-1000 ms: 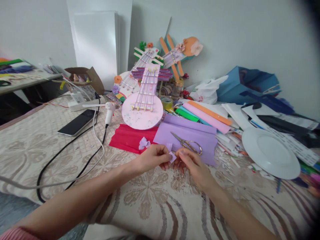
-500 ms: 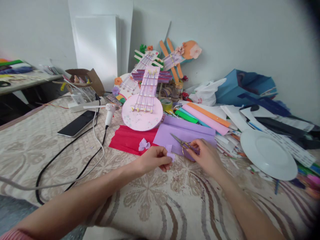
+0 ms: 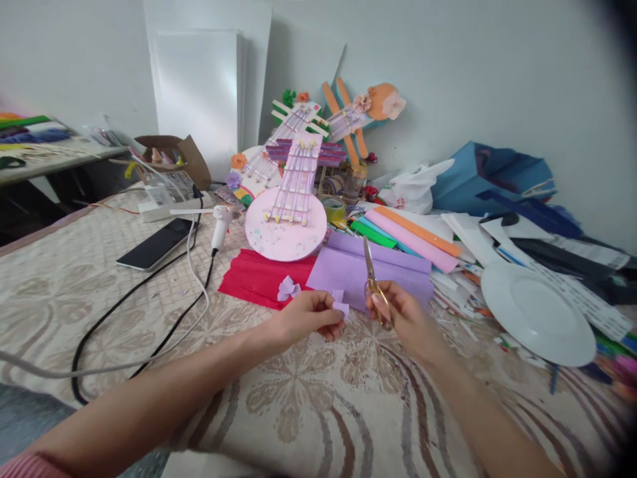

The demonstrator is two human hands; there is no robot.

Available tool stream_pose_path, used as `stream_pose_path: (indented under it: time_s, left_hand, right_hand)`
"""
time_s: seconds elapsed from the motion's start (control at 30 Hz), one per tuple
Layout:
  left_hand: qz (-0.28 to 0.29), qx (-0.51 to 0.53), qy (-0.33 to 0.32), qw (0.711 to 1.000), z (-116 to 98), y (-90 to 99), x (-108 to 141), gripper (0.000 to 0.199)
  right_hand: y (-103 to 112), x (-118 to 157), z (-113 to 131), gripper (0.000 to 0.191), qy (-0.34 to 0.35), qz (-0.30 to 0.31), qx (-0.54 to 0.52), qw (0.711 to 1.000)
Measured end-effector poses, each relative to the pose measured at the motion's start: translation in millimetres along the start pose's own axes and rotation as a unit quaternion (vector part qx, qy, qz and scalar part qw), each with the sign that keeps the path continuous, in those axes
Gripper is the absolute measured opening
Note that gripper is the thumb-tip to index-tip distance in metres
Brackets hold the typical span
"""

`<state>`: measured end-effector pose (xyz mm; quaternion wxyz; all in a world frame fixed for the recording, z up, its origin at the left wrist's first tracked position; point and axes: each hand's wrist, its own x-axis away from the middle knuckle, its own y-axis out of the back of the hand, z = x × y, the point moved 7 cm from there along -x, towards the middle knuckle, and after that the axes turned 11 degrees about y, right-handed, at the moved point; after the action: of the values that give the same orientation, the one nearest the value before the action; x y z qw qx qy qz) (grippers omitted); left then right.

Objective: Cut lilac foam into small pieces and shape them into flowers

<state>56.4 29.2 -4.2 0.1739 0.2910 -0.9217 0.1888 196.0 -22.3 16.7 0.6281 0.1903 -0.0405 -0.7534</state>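
Observation:
My left hand (image 3: 318, 315) pinches a small purple paper piece (image 3: 341, 309) near the front edge of the crepe sheets. Gold-handled scissors (image 3: 369, 265) are in my right hand (image 3: 395, 309), raised over the purple paper sheet (image 3: 343, 262) with the blades pointing up and away from me. A red crepe sheet (image 3: 249, 279) lies to the left, with a folded purple paper flower (image 3: 288, 288) on it. Behind the sheets leans a pink round instrument-like craft (image 3: 286, 232) with purple strings.
A white glue gun (image 3: 219, 229), its black cable and a phone (image 3: 155, 244) lie at left. A white plate (image 3: 537, 312), paper scraps and coloured rolls (image 3: 413, 236) are at right. Behind stand a blue bag (image 3: 492, 176) and a cardboard box (image 3: 194, 159).
The scissors have turned from pointing up-left to pointing nearly straight up, with my right hand round their handles. My left hand has hardly moved.

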Motion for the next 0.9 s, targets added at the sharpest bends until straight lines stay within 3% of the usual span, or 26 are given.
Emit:
stream_pose_path:
  time_s: [0.07,0.2,0.47,0.6,0.77,0.9]
  left_hand:
    - [0.012,-0.019,-0.003,1.000,0.9,-2.2,-0.3,0.022]
    - [0.037,-0.055,-0.016,0.998,3.5,-6.2,-0.9,0.026]
    - [0.036,-0.058,-0.034,0.997,5.0,-7.9,-1.2,0.030]
    - [0.026,-0.029,-0.031,0.999,-1.3,-5.2,1.7,0.030]
    - [-0.009,0.031,-0.043,0.999,-16.8,5.6,7.5,0.026]
    - [-0.019,0.047,-0.057,0.997,-24.3,13.5,7.5,0.025]
  right_hand:
    - [-18.7,5.9,4.4,0.031,-0.022,0.037,-0.061,0.997]
    - [-38.0,15.4,8.0,0.023,-0.044,0.063,-0.073,0.994]
    - [-36.9,18.9,-1.3,0.020,-0.071,0.032,-0.077,0.994]
    - [-40.9,21.4,-4.9,0.029,-0.093,0.032,-0.113,0.989]
    - [-44.5,23.7,11.3,0.038,-0.024,0.058,-0.116,0.991]
    - [-46.5,26.6,26.7,0.037,0.016,0.090,-0.029,0.995]
